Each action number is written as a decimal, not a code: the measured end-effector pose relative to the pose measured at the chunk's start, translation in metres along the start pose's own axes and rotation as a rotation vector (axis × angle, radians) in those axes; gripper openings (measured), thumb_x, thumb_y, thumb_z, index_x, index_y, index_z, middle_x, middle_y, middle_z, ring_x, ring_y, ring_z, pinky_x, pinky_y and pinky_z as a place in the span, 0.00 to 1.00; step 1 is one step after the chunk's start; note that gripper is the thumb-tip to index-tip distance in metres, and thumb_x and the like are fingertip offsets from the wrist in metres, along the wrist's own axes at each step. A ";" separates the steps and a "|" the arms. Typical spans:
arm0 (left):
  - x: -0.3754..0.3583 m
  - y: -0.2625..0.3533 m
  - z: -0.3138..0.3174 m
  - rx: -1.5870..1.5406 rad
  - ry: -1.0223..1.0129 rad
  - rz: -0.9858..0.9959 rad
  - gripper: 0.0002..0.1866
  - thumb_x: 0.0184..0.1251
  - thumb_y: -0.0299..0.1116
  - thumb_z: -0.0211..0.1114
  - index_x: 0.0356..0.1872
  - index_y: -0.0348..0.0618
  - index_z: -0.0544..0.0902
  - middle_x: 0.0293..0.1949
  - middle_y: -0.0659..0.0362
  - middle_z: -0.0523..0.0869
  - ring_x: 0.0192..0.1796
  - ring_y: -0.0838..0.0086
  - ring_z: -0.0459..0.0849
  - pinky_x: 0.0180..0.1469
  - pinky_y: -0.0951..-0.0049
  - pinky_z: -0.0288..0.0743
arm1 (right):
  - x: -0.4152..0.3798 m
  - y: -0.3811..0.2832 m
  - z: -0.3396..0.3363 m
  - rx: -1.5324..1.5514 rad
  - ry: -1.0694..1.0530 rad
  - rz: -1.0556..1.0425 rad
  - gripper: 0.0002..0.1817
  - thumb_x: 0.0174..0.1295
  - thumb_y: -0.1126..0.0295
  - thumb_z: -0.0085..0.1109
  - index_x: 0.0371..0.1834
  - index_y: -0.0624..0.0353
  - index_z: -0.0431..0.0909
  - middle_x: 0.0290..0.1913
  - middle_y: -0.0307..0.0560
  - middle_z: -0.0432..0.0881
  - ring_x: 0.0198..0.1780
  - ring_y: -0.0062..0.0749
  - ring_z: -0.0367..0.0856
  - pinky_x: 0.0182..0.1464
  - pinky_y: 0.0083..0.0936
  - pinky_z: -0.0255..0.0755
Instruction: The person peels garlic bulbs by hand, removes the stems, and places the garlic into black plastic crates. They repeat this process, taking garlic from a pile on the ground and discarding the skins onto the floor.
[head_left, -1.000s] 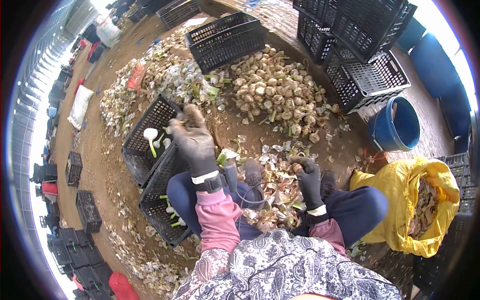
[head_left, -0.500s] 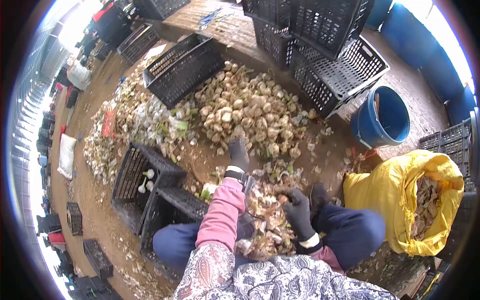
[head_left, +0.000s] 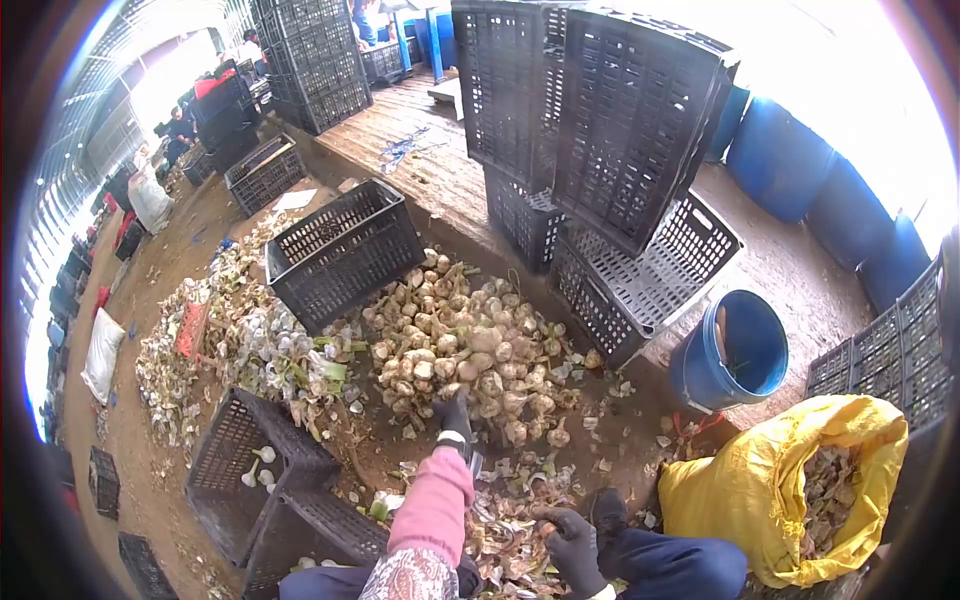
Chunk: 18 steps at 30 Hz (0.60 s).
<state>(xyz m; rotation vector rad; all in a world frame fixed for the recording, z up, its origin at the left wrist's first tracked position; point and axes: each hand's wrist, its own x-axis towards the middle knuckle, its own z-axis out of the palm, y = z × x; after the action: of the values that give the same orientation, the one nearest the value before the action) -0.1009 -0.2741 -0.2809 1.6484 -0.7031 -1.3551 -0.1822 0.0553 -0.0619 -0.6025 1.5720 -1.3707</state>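
My left hand [head_left: 453, 414], in a dark glove, reaches to the near edge of a heap of garlic bulbs [head_left: 480, 345]. Its fingers are closed round a pale garlic bulb [head_left: 452, 391] there, partly hidden by the hand. My right hand [head_left: 574, 548], gloved too, is low in front of my body, above loose garlic skins [head_left: 505, 520]. Its fingers are curled closed, with something small and brownish showing at the fingertips that I cannot make out.
Black crates [head_left: 345, 255] stand beyond the heap, and more crates [head_left: 255, 470] at the left hold a few trimmed bulbs. Stacked crates [head_left: 640, 120], a blue bucket [head_left: 690, 365] and a yellow sack [head_left: 720, 510] of skins are at the right. Garlic waste [head_left: 270, 330] covers the left floor.
The view has tilted up, so the heap and crates sit lower in the picture. My left hand stays at the heap's near edge; my right hand stays low over the skins.
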 end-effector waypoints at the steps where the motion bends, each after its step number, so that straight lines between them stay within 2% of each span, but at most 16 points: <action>1: -0.039 0.030 -0.004 -0.053 0.018 -0.006 0.45 0.58 0.29 0.76 0.73 0.32 0.58 0.63 0.44 0.76 0.60 0.58 0.80 0.60 0.63 0.77 | 0.001 0.001 0.001 -0.017 0.016 -0.025 0.16 0.68 0.70 0.60 0.56 0.66 0.81 0.47 0.43 0.86 0.49 0.25 0.83 0.55 0.24 0.75; 3: -0.051 -0.003 -0.038 -0.168 -0.283 -0.055 0.36 0.58 0.24 0.72 0.66 0.37 0.63 0.52 0.51 0.80 0.49 0.68 0.82 0.47 0.71 0.81 | 0.001 0.004 0.008 -0.047 0.046 -0.069 0.17 0.66 0.76 0.58 0.58 0.66 0.80 0.52 0.49 0.86 0.57 0.31 0.82 0.61 0.29 0.74; 4: -0.081 0.004 -0.050 -0.187 -0.371 -0.058 0.33 0.56 0.22 0.70 0.63 0.40 0.65 0.49 0.55 0.80 0.46 0.72 0.81 0.43 0.74 0.80 | 0.002 0.005 0.009 -0.137 0.060 -0.196 0.20 0.68 0.74 0.58 0.62 0.66 0.76 0.55 0.49 0.84 0.55 0.31 0.83 0.60 0.28 0.74; 5: -0.125 0.020 -0.056 -0.211 -0.464 -0.059 0.29 0.55 0.20 0.68 0.59 0.43 0.68 0.46 0.58 0.80 0.43 0.76 0.80 0.40 0.77 0.80 | 0.005 0.009 0.010 -0.061 0.081 -0.190 0.20 0.69 0.74 0.59 0.63 0.65 0.76 0.56 0.49 0.84 0.54 0.31 0.83 0.60 0.28 0.75; 7: -0.182 0.016 -0.067 -0.245 -0.543 0.139 0.30 0.53 0.20 0.65 0.60 0.44 0.70 0.47 0.58 0.81 0.45 0.74 0.81 0.44 0.75 0.81 | 0.010 0.011 0.015 0.094 0.105 -0.197 0.21 0.70 0.73 0.59 0.65 0.65 0.74 0.56 0.48 0.83 0.53 0.31 0.83 0.58 0.26 0.76; 9: -0.254 0.061 -0.079 -0.137 -0.593 0.225 0.31 0.53 0.21 0.66 0.63 0.43 0.71 0.50 0.56 0.81 0.47 0.73 0.82 0.47 0.74 0.81 | 0.006 0.006 0.015 0.346 0.109 -0.055 0.21 0.71 0.73 0.58 0.66 0.64 0.72 0.54 0.46 0.82 0.50 0.27 0.83 0.51 0.24 0.78; 10: -0.263 0.052 -0.089 -0.124 -0.663 0.203 0.34 0.52 0.22 0.67 0.66 0.41 0.71 0.53 0.54 0.81 0.50 0.72 0.82 0.51 0.73 0.81 | 0.011 0.017 0.010 0.433 0.093 -0.013 0.21 0.72 0.73 0.58 0.67 0.64 0.72 0.53 0.45 0.82 0.50 0.25 0.83 0.50 0.23 0.79; 11: -0.271 0.050 -0.097 0.101 -0.684 0.341 0.35 0.52 0.21 0.67 0.66 0.40 0.71 0.59 0.56 0.78 0.58 0.71 0.79 0.60 0.72 0.76 | 0.015 0.027 0.006 0.518 0.076 0.028 0.21 0.72 0.74 0.57 0.67 0.64 0.72 0.52 0.45 0.82 0.49 0.24 0.83 0.48 0.23 0.79; 12: -0.283 0.057 -0.106 0.078 -0.762 0.351 0.35 0.52 0.21 0.67 0.67 0.40 0.71 0.61 0.55 0.78 0.60 0.70 0.78 0.63 0.71 0.74 | 0.015 0.030 0.006 0.594 0.063 0.018 0.18 0.72 0.75 0.56 0.64 0.64 0.73 0.52 0.45 0.83 0.46 0.21 0.83 0.45 0.21 0.79; 13: -0.293 0.065 -0.115 0.057 -0.837 0.363 0.35 0.52 0.21 0.67 0.67 0.39 0.71 0.62 0.54 0.78 0.62 0.69 0.77 0.66 0.70 0.72 | 0.014 0.032 0.003 0.543 0.005 0.002 0.17 0.73 0.72 0.56 0.63 0.64 0.74 0.51 0.44 0.84 0.46 0.22 0.83 0.46 0.21 0.80; 14: -0.286 0.047 -0.120 0.302 -0.765 0.626 0.36 0.55 0.24 0.71 0.69 0.38 0.70 0.63 0.53 0.78 0.66 0.67 0.76 0.69 0.67 0.70 | 0.014 0.033 -0.001 0.491 -0.052 -0.013 0.17 0.74 0.69 0.57 0.62 0.64 0.75 0.50 0.43 0.84 0.46 0.23 0.84 0.47 0.21 0.80; 15: -0.292 0.055 -0.126 0.311 -0.736 0.655 0.37 0.55 0.26 0.73 0.69 0.38 0.70 0.63 0.53 0.78 0.66 0.67 0.75 0.69 0.66 0.69 | 0.012 0.031 -0.005 0.437 -0.108 -0.028 0.18 0.76 0.65 0.58 0.61 0.64 0.75 0.49 0.42 0.84 0.46 0.23 0.84 0.48 0.21 0.81; 16: -0.303 0.065 -0.135 0.319 -0.706 0.681 0.38 0.55 0.28 0.75 0.69 0.38 0.70 0.63 0.52 0.78 0.67 0.66 0.75 0.70 0.66 0.69 | 0.010 0.028 -0.005 0.314 -0.171 -0.130 0.17 0.77 0.66 0.55 0.61 0.65 0.75 0.50 0.42 0.84 0.48 0.24 0.84 0.51 0.23 0.81; 18: -0.312 0.074 -0.148 0.302 -0.671 0.699 0.39 0.55 0.30 0.77 0.68 0.38 0.71 0.64 0.52 0.78 0.66 0.66 0.75 0.69 0.65 0.70 | 0.004 0.017 0.003 0.380 -0.189 -0.088 0.15 0.73 0.75 0.53 0.60 0.67 0.74 0.47 0.44 0.86 0.44 0.22 0.84 0.49 0.20 0.79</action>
<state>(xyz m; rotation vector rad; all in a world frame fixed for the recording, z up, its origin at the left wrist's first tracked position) -0.0291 -0.0059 -0.0622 0.9516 -1.7562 -1.2861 -0.1774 0.0551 -0.0792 -0.5523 1.1076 -1.5789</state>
